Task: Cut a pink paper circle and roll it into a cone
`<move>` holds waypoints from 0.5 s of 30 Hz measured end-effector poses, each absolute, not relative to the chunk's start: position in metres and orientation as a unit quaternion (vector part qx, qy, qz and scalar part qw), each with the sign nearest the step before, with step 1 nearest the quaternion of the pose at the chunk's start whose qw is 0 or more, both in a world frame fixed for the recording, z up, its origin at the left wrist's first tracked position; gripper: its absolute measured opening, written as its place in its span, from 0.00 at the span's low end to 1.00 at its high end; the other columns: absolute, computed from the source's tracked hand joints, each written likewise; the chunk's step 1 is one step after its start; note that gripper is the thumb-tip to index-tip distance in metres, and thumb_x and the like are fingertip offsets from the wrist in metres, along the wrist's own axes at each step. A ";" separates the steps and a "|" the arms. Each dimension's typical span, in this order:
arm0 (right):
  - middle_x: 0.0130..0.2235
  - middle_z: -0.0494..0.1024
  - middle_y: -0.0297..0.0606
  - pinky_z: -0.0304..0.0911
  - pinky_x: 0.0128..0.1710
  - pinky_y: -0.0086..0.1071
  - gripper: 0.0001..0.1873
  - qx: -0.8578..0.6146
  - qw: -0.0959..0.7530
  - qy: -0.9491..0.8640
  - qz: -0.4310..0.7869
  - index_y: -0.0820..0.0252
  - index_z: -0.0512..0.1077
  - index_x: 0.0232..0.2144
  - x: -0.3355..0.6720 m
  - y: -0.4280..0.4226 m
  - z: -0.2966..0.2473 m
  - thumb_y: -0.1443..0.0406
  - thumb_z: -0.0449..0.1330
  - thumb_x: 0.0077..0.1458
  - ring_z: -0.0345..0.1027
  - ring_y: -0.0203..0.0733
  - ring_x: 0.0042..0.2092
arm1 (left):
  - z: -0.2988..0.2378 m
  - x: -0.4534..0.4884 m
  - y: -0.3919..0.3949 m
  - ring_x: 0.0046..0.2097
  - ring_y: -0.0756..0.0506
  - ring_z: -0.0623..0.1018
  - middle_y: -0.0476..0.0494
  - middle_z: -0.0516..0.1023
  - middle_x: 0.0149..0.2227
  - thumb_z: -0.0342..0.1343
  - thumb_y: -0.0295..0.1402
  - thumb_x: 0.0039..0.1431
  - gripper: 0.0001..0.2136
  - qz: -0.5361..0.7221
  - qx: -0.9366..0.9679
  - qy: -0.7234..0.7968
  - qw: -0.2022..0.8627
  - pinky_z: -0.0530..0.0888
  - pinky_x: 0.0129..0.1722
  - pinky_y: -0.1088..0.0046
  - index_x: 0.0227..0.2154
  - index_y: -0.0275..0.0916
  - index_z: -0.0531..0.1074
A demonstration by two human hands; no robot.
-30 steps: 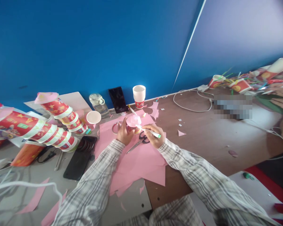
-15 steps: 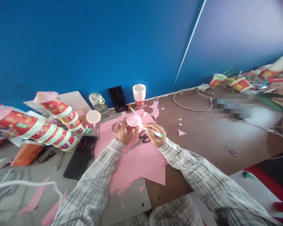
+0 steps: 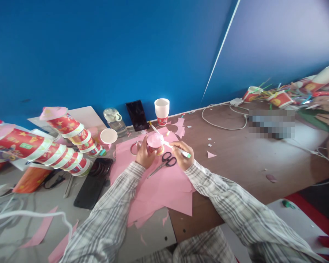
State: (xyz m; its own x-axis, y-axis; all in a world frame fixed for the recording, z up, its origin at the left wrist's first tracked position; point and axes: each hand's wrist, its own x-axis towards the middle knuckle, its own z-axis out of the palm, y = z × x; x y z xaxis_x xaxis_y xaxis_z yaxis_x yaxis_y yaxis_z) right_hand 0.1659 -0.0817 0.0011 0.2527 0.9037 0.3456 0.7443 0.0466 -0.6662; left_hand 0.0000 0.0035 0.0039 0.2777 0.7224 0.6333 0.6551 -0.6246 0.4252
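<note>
My left hand (image 3: pixel 146 154) is wrapped round the side of a red paper cup (image 3: pixel 155 149), which has a piece of pink paper (image 3: pixel 154 140) on its top. In my right hand (image 3: pixel 184 155) is a white marker with a green end (image 3: pixel 185 153), its tip pointing left at the cup's edge. Whether the tip touches the cup, I cannot tell. Below the cup, black-handled scissors (image 3: pixel 162 164) lie on pink paper sheets (image 3: pixel 164 188). A second pair of scissors shows only a red handle loop (image 3: pixel 133 148) beside my left hand.
Two rows of stacked red cups (image 3: pixel 52 151) (image 3: pixel 76 132) stand at left, near a black phone (image 3: pixel 89 191). Behind are a water bottle (image 3: pixel 116 120), a dark tablet (image 3: pixel 137 115) and stacked white cups (image 3: pixel 162 109). Another person's hands (image 3: pixel 327 109) and a white cable (image 3: pixel 224 128) are at right.
My right hand has drawn slightly to the right with the marker, away from the cup's top. More of the scissors' handles shows. My left hand stays on the cup.
</note>
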 end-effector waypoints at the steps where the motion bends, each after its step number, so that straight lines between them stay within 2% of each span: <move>1: 0.43 0.95 0.47 0.83 0.42 0.58 0.19 -0.682 0.401 -0.602 0.104 0.29 0.93 0.55 0.167 -0.082 0.003 0.51 0.62 0.73 0.92 0.67 0.44 | 0.002 -0.001 0.004 0.46 0.36 0.70 0.33 0.67 0.47 0.52 0.29 0.43 0.30 0.419 0.798 0.432 0.041 0.63 0.47 0.49 0.52 0.37 0.49; 6: 0.44 0.96 0.46 0.84 0.46 0.58 0.20 -0.655 0.457 -0.576 0.171 0.32 0.92 0.48 0.174 -0.083 0.008 0.53 0.58 0.75 0.92 0.63 0.44 | -0.001 -0.003 0.005 0.46 0.37 0.69 0.35 0.67 0.46 0.53 0.26 0.40 0.34 0.420 0.796 0.433 0.045 0.64 0.47 0.50 0.53 0.38 0.47; 11: 0.40 0.93 0.47 0.84 0.47 0.61 0.17 -0.599 0.518 -0.549 0.268 0.34 0.88 0.40 0.177 -0.088 0.009 0.48 0.59 0.74 0.91 0.64 0.44 | 0.007 -0.001 0.002 0.45 0.38 0.70 0.35 0.67 0.47 0.53 0.29 0.43 0.32 0.408 0.799 0.440 0.049 0.63 0.47 0.49 0.52 0.40 0.48; 15: 0.38 0.91 0.46 0.85 0.46 0.62 0.14 -0.573 0.531 -0.554 0.287 0.33 0.86 0.38 0.179 -0.086 0.003 0.47 0.61 0.72 0.91 0.65 0.43 | 0.011 0.002 0.000 0.44 0.38 0.71 0.34 0.67 0.46 0.54 0.33 0.45 0.30 0.408 0.793 0.451 0.049 0.63 0.47 0.50 0.51 0.39 0.50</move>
State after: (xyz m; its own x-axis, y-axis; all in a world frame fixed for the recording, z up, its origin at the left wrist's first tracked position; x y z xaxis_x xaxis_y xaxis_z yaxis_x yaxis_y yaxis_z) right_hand 0.1785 -0.0863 0.0025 0.2212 0.9399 0.2602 0.3299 0.1790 -0.9269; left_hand 0.0021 0.0001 0.0108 0.2617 0.7546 0.6017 0.6741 -0.5891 0.4457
